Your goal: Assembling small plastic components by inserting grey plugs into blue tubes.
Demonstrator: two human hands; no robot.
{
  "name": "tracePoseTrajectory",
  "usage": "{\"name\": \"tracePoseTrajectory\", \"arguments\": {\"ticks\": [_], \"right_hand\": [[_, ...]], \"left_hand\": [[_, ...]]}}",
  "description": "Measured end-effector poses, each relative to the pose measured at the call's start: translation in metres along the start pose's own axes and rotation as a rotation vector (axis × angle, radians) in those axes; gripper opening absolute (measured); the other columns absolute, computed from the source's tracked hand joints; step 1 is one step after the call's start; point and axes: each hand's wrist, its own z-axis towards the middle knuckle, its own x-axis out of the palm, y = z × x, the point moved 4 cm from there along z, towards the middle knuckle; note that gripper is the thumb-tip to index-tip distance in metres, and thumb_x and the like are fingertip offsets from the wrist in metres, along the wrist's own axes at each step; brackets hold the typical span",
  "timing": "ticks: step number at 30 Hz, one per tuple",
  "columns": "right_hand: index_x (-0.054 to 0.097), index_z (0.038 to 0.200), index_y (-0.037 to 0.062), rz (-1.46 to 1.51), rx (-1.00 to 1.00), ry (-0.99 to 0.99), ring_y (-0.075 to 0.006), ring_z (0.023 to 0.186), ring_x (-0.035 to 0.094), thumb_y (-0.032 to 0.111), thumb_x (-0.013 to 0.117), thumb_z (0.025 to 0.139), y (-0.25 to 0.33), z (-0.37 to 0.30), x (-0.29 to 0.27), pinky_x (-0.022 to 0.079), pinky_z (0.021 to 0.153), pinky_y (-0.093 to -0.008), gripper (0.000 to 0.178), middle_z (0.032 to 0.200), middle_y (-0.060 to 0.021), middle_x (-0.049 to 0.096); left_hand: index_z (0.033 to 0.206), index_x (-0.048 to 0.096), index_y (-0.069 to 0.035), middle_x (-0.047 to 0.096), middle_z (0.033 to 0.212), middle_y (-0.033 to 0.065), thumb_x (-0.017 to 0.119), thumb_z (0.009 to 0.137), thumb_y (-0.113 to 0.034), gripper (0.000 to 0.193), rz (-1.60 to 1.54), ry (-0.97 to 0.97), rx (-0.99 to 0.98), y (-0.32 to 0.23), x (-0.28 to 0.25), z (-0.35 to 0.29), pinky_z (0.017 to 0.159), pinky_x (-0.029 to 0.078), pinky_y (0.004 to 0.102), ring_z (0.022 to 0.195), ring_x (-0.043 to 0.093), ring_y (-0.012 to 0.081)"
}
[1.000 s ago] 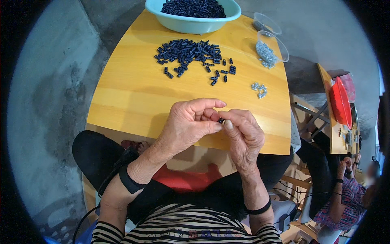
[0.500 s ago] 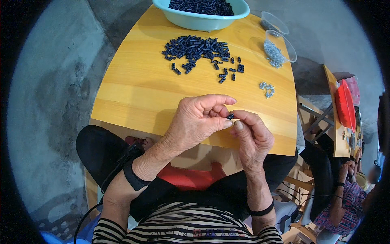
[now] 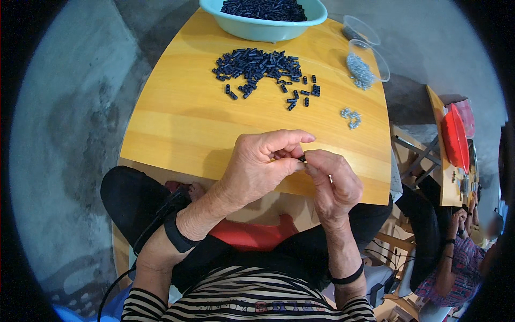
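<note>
Right hand [image 3: 344, 188] has come slightly closer to left hand [image 3: 257, 163], which pinches a small black piece [image 3: 302, 159] above the table's [image 3: 166, 126] near side, probably to keep it steady. Whether right fingertips also grip, one cannot tell.

Open lane across the counter [image 3: 166, 126] between the black block pile [image 3: 258, 64] and left hand [image 3: 263, 161]; counter's left side passable too. Right hand [image 3: 338, 185] blocks part of the near edge. Silver hardware cluster [image 3: 352, 117] obstructs the right side. Turquoise basin [image 3: 265, 32] walls off the far edge; front clear tub [image 3: 379, 63] and rear clear tub [image 3: 370, 31] crowd far right corner.
</note>
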Motion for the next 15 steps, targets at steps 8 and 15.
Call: {"name": "tracePoseTrajectory", "arguments": {"ticks": [8,15], "right_hand": [[0.064,0.093,0.0002,0.524,0.506,0.049,-0.0121,0.08,0.056,0.0,0.067,0.081,-0.015,-0.001,0.001,0.046,0.072,-0.0238,0.012,0.091,-0.0059,0.061],[0.065,0.089,-0.0001,0.379,0.371,0.082,-0.011,0.08,0.056,0.0,0.069,0.08,-0.015,0.003,-0.004,0.045,0.072,-0.023,0.01,0.089,-0.0054,0.062]], "left_hand": [[0.115,0.063,-0.006,0.065,0.082,0.0021,0.072,0.075,0.004,0.042,0.061,-0.046,0.123,-0.011,0.003,0.004,0.07,0.052,0.0221,0.074,0.061,0.0065],[0.116,0.062,-0.004,0.066,0.085,0.0034,0.071,0.077,0.003,0.04,0.006,0.002,0.089,-0.009,0.006,0.001,0.072,0.052,0.0219,0.076,0.062,0.0074]]}}
